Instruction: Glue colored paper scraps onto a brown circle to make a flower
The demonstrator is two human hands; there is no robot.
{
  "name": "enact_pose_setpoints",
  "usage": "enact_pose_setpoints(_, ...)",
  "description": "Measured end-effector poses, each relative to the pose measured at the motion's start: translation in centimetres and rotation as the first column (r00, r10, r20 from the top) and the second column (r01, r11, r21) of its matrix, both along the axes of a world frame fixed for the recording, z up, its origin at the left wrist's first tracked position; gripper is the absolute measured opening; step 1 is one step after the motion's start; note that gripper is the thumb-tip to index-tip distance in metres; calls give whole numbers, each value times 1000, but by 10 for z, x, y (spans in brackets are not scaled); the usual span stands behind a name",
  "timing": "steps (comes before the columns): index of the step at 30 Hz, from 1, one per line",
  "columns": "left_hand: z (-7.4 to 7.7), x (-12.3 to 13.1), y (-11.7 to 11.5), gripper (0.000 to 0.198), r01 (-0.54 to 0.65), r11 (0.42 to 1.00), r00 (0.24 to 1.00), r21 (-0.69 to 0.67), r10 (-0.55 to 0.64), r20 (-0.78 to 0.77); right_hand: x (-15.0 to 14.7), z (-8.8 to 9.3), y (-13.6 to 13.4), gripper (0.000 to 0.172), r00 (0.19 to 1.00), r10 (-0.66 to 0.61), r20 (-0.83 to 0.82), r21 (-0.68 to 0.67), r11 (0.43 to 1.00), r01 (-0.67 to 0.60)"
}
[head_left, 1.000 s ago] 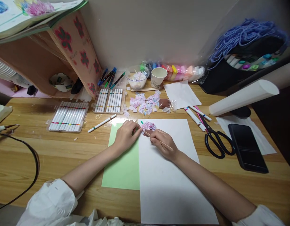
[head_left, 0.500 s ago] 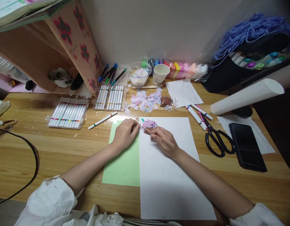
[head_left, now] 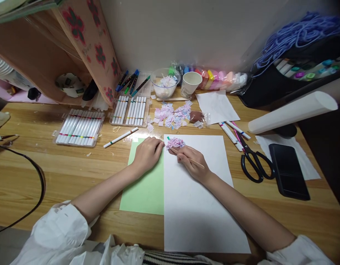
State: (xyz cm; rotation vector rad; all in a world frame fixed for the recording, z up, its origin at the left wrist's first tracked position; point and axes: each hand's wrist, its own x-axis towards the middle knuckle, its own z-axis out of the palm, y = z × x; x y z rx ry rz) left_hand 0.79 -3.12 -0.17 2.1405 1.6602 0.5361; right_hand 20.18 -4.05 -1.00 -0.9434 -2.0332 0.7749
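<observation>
My right hand (head_left: 190, 163) pinches a thin wooden stick (head_left: 196, 162), its tip at a small pink and white cluster of paper bits (head_left: 174, 142) stuck near the top left of a white sheet (head_left: 197, 206). My left hand (head_left: 147, 154) rests with curled fingers on a green sheet (head_left: 144, 193), its fingertips at the white sheet's edge beside the cluster. Whether those fingers hold anything I cannot make out.
A pile of cut paper scraps (head_left: 171, 117) lies behind the sheet. Marker trays (head_left: 80, 126), a loose marker (head_left: 120, 137), a bowl (head_left: 163, 85), a paper cup (head_left: 190, 84), scissors (head_left: 251, 162), a black phone (head_left: 288, 171) and a rolled white paper (head_left: 293, 112) surround the sheets. A black cable (head_left: 34, 176) curves at left.
The view has tilted slightly so everything sits a little higher. Both hands stay at the paper cluster, the right hand shifting a touch with the stick.
</observation>
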Motion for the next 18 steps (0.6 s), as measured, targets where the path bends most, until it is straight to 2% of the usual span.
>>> enact_pose_setpoints(5, -1, 0, 0, 25, 5, 1000, 1000, 6, -5, -9, -7, 1, -1, 30, 997, -76, -19, -49, 996, 75)
enact_pose_setpoints(10, -2, 0, 0, 25, 8, 1000, 1000, 13, -8, -16, -9, -3, -5, 34, 988, -110, -113, -42, 994, 105)
enact_pose_setpoints(14, -2, 0, 1, 25, 13, 1000, 1000, 14, -13, -13, -7, -5, -4, 37, 994, -88, -65, 27, 996, 90)
enact_pose_setpoints(18, -3, 0, 0, 25, 11, 1000, 1000, 17, -11, -2, -8, -4, -1, 34, 998, -55, -25, 28, 998, 56)
